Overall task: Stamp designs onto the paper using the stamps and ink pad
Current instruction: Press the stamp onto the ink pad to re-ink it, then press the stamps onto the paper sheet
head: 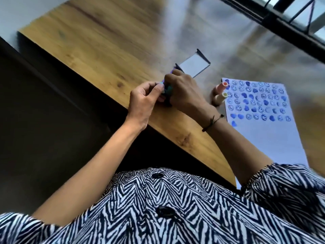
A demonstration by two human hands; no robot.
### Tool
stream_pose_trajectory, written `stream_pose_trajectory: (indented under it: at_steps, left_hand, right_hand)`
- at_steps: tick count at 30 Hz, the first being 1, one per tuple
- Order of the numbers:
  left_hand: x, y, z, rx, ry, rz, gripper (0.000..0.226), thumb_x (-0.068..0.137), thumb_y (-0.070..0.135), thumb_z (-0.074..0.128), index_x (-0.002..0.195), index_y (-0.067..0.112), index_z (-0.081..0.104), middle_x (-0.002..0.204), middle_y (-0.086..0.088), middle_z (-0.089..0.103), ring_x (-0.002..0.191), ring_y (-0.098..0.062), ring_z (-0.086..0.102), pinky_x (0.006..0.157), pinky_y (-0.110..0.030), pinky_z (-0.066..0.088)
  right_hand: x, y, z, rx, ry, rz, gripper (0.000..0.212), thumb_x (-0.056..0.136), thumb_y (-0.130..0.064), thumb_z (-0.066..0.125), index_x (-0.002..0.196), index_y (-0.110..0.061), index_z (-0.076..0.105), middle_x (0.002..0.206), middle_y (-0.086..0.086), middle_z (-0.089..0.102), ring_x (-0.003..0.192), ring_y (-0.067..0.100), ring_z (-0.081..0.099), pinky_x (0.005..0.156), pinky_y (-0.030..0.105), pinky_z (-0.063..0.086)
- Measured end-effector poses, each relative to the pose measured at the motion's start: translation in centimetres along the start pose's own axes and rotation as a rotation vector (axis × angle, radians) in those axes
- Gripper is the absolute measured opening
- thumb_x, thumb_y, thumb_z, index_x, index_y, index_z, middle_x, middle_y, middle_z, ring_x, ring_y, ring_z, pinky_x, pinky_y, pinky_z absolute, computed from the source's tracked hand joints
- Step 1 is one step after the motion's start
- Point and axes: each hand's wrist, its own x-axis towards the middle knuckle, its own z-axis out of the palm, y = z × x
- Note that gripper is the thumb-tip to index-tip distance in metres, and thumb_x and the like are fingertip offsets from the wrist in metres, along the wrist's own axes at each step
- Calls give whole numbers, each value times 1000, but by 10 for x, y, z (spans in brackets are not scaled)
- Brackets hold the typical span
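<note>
We had both hands bunched together right at the near-left edge of the wooden table [105, 41], hardly any board left between them and the drop-off. Our left hand [142, 103] was curled, thumb and fingers pinched on a small purple-and-teal piece [163, 85], most likely a stamp, though blur kept us from being sure. Our right hand [182, 92] was closed over the same cluster from the other side, fingers wrapped down around something dark [168, 99]; we couldn't tell exactly what it was, or whether it was the ink pad's base. A dark cord bracelet [212, 121] sat on that wrist.

Just beyond the right knuckles, an open lid [191, 66] with a pale inner face and dark rim lay tilted on the table, touching or nearly touching the hands.

Off to the right, two stamps lay side by side near the sheet's left edge: the orange-tipped stamp [220, 87] and the cream-tipped stamp [219, 97], the orange tip overlapping the paper's corner. The paper [267, 138] carried rows of blue smiley faces and hearts across its upper part, its lower half bare white and running down under our right sleeve [284, 187].

Far side of the table was wide open, glare washing over it up to the dark window frame [281, 18].
</note>
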Motion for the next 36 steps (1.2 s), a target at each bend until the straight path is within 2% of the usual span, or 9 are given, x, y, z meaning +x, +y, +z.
stream_pose_trajectory:
  at_steps: [4, 8, 10, 12, 14, 16, 19, 24, 36]
  left_hand:
    - [0, 3, 2, -49, 27, -18, 16, 85, 11, 55, 73, 17, 64, 56, 8, 66, 53, -10, 56, 55, -18, 47]
    - [-11, 14, 17, -24, 39, 115, 8, 82, 17, 56, 78, 20, 61, 56, 11, 65, 51, -6, 57, 50, -16, 46]
    - [-23, 16, 37, 45, -95, 149, 3, 80, 24, 58, 82, 25, 60, 61, 11, 65, 57, -9, 60, 56, -21, 50]
    - [-38, 14, 62, 166, -310, 159, 11, 77, 32, 59, 87, 28, 60, 75, -1, 68, 70, -21, 64, 69, -31, 52]
    - [-52, 5, 86, 361, -548, 252, 21, 79, 28, 58, 97, 18, 61, 87, -13, 69, 79, -19, 64, 78, -27, 50]
    - [-63, -7, 105, 561, -750, 428, 28, 81, 19, 56, 103, 2, 59, 90, -19, 68, 82, -18, 63, 75, -21, 45]
    - [-68, -19, 115, 773, -891, 570, 30, 86, 17, 54, 108, -3, 54, 97, -24, 66, 89, -32, 62, 78, -32, 38]
    - [-67, -24, 111, 868, -921, 664, 39, 87, 29, 46, 109, -3, 53, 104, -23, 65, 95, -32, 62, 83, -34, 39]
    - [-65, -22, 111, 936, -929, 593, 45, 85, 35, 38, 108, -1, 53, 102, -19, 65, 95, -31, 62, 84, -44, 49]
  right_hand:
    - [-10, 1, -12, 98, 63, 96, 15, 75, -8, 59, 89, -8, 65, 99, 15, 64, 92, 30, 57, 70, 35, 43]
    - [-50, 17, -39, 288, 350, 269, 16, 71, -5, 63, 85, -11, 66, 78, 4, 62, 71, 16, 53, 60, 24, 38]
    - [-80, 38, -55, 280, 446, 386, 16, 70, -8, 64, 86, -12, 66, 73, 0, 60, 65, 10, 51, 59, 16, 37]
    - [-108, 64, -67, 283, 460, 511, 17, 71, -6, 64, 87, -10, 66, 77, 6, 66, 68, 12, 56, 70, 22, 46]
    - [-130, 84, -71, 257, 421, 601, 17, 72, -2, 63, 88, -7, 66, 87, 13, 69, 77, 20, 62, 79, 35, 51]
    - [-143, 97, -69, 198, 368, 622, 17, 73, -2, 62, 90, -4, 66, 94, 17, 70, 87, 29, 63, 84, 41, 51]
    - [-150, 103, -60, 96, 307, 588, 16, 75, -2, 62, 91, -3, 66, 96, 19, 68, 89, 33, 60, 82, 39, 46]
    - [-146, 101, -52, -14, 255, 585, 21, 78, -3, 54, 96, -6, 63, 99, 21, 60, 90, 35, 56, 76, 36, 42]
    - [-139, 103, -41, -291, 203, 587, 18, 83, -10, 51, 100, -11, 58, 102, 18, 56, 85, 43, 57, 66, 39, 45]
